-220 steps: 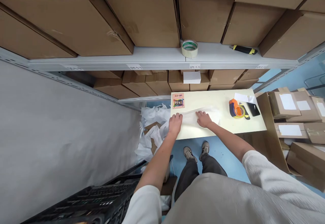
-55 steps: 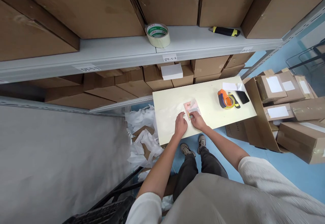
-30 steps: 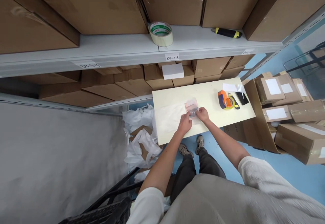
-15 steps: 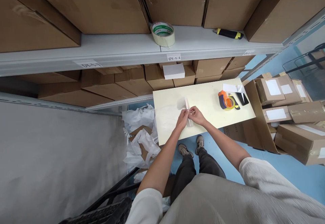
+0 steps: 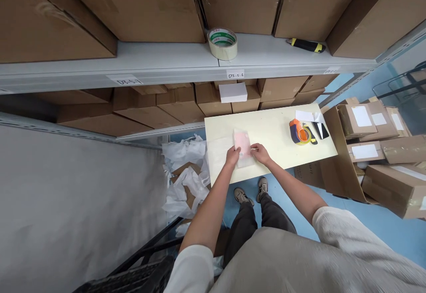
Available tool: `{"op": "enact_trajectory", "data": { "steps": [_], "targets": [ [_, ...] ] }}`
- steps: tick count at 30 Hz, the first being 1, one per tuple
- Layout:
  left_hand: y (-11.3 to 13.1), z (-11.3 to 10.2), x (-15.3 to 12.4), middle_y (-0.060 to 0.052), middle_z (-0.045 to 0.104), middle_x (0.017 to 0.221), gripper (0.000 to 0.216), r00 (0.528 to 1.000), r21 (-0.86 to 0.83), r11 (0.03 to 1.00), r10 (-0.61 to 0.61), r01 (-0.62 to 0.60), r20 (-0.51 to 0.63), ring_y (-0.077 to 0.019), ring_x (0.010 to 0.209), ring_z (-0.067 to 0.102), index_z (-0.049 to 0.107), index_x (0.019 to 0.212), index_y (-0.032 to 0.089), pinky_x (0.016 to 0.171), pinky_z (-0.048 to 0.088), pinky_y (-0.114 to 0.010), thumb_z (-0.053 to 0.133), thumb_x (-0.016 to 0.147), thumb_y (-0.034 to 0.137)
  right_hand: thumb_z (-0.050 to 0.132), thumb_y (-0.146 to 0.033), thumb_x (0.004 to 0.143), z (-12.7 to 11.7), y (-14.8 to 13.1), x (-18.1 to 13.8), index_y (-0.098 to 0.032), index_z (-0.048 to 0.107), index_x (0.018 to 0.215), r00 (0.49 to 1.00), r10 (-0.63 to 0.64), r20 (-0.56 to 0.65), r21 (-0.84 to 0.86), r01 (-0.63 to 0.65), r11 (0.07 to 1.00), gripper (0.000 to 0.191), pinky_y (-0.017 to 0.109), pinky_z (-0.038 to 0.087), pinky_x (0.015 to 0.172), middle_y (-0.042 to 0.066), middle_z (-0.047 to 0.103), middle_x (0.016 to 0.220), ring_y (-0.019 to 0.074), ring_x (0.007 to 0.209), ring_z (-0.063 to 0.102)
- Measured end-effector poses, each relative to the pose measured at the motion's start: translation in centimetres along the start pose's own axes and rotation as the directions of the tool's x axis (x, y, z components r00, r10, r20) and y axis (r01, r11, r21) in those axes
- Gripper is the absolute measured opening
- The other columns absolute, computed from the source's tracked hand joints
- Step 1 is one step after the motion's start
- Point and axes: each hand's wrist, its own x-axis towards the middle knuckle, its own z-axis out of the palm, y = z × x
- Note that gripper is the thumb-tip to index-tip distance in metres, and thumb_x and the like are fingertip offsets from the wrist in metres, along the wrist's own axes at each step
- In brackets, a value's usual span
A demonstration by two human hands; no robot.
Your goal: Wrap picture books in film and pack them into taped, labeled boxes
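Note:
A small pink packet [image 5: 242, 143] wrapped in thin white translucent paper [image 5: 220, 151] lies on the cream table [image 5: 276, 129]. My left hand [image 5: 232, 156] grips the packet's left edge, fingers curled on the wrapping. At the packet's right edge my right hand [image 5: 261, 153] pinches the paper. The paper spreads out to the left of the packet over the table.
An orange tape dispenser [image 5: 301, 133], a black phone [image 5: 321, 130] and white slips lie at the table's right end. A tape roll [image 5: 222, 43] and a yellow-black knife [image 5: 306, 44] sit on the grey shelf. Crumpled paper [image 5: 186, 175] lies on the floor at left, labelled cartons [image 5: 362, 126] at right.
The hands lifted the packet on edge half a second ago; now it lies flat, with the hands parted to its two sides. Earlier the paper lay spread and the packet bare.

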Motion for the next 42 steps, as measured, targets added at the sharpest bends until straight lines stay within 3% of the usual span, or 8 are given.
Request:
{"op": "enact_trajectory", "data": {
  "steps": [4, 10, 19, 26, 31, 34, 38, 42],
  "targets": [
    [0.0, -0.5, 0.1, -0.006, 0.074, 0.099, 0.024, 0.989, 0.181, 0.98, -0.051, 0.076, -0.141, -0.0242, 0.093, 0.073, 0.063, 0.111, 0.022, 0.087, 0.054, -0.035, 0.069, 0.089, 0.029, 0.06, -0.023, 0.081, 0.7, 0.2, -0.3, -0.021, 0.069, 0.104, 1.0, 0.006, 0.009, -0.021, -0.006, 1.0, 0.026, 0.038, 0.059, 0.095, 0.006, 0.072, 0.116, 0.0188, 0.092, 0.07],
    [-0.3, -0.8, -1.3, -0.015, 0.067, 0.122, 0.024, 0.97, 0.475, 0.88, 0.132, -0.021, -0.202, -0.0342, 0.12, 0.066, 0.062, 0.114, 0.024, 0.105, 0.049, -0.046, 0.066, 0.093, 0.035, 0.06, -0.023, 0.079, 0.8, -0.1, -0.5, -0.022, 0.07, 0.106, 1.0, 0.014, -0.018, -0.056, -0.015, 0.998, 0.029, 0.04, 0.059, 0.099, 0.006, 0.07, 0.119, 0.0188, 0.093, 0.068],
    [-0.3, 1.7, -1.9, -0.013, 0.07, 0.125, 0.04, 0.958, 0.347, 0.907, 0.279, -0.24, -0.067, -0.027, 0.111, 0.07, 0.061, 0.128, 0.021, 0.104, 0.054, -0.043, 0.057, 0.088, 0.017, 0.059, -0.023, 0.077, -1.3, 0.8, 0.2, -0.023, 0.07, 0.105, 0.993, -0.061, -0.096, -0.075, 0.054, 0.996, 0.03, 0.042, 0.056, 0.103, 0.006, 0.066, 0.113, 0.0199, 0.094, 0.064],
    [0.4, 4.9, -2.3, -0.015, 0.071, 0.134, 0.049, 0.935, 0.336, 0.875, 0.348, -0.349, 0.065, -0.0304, 0.123, 0.068, 0.063, 0.136, 0.019, 0.114, 0.052, -0.048, 0.061, 0.088, 0.019, 0.058, -0.023, 0.078, -5.2, 1.5, 0.7, -0.021, 0.07, 0.103, 0.988, -0.033, -0.153, -0.093, 0.018, 0.995, 0.029, 0.045, 0.054, 0.108, 0.008, 0.066, 0.115, 0.0226, 0.1, 0.064],
    [0.8, 6.4, -2.7, -0.016, 0.066, 0.143, 0.047, 0.912, 0.39, 0.83, 0.405, -0.398, 0.068, -0.0315, 0.142, 0.058, 0.064, 0.135, 0.02, 0.124, 0.044, -0.051, 0.057, 0.088, 0.016, 0.057, -0.023, 0.081, -7.6, 1.6, 0.2, -0.021, 0.07, 0.106, 0.988, -0.03, -0.154, -0.081, 0.018, 0.997, 0.028, 0.045, 0.054, 0.106, 0.009, 0.066, 0.118, 0.0225, 0.1, 0.066],
    [1.6, 7.2, -3.3, -0.017, 0.061, 0.15, 0.046, 0.897, 0.453, 0.788, 0.436, -0.418, 0.069, -0.0334, 0.156, 0.043, 0.065, 0.132, 0.021, 0.131, 0.035, -0.055, 0.056, 0.088, 0.015, 0.056, -0.025, 0.085, -10.4, 1.3, -0.6, -0.022, 0.071, 0.108, 0.975, -0.088, -0.202, -0.067, 0.076, 0.995, 0.028, 0.044, 0.056, 0.102, 0.009, 0.067, 0.121, 0.0226, 0.1, 0.067],
    [2.9, 8.4, -4.4, -0.017, 0.056, 0.157, 0.046, 0.892, 0.491, 0.761, 0.445, -0.424, 0.08, -0.0346, 0.159, 0.04, 0.065, 0.133, 0.022, 0.131, 0.033, -0.057, 0.057, 0.088, 0.017, 0.053, -0.027, 0.089, -17.3, 1.3, -1.5, -0.022, 0.071, 0.114, 0.933, -0.152, -0.327, -0.103, 0.124, 0.987, 0.031, 0.045, 0.056, 0.098, 0.011, 0.07, 0.122, 0.0264, 0.105, 0.067],
    [3.7, 10.3, -5.9, -0.015, 0.058, 0.156, 0.045, 0.883, 0.501, 0.74, 0.454, -0.449, 0.121, -0.0326, 0.158, 0.042, 0.065, 0.132, 0.025, 0.131, 0.034, -0.057, 0.057, 0.088, 0.018, 0.051, -0.023, 0.091, -25.3, 3.0, -1.8, -0.019, 0.071, 0.119, 0.881, -0.13, -0.455, -0.271, 0.002, 0.963, 0.035, 0.046, 0.054, 0.1, 0.015, 0.07, 0.124, 0.0293, 0.109, 0.066]
  ]
}}
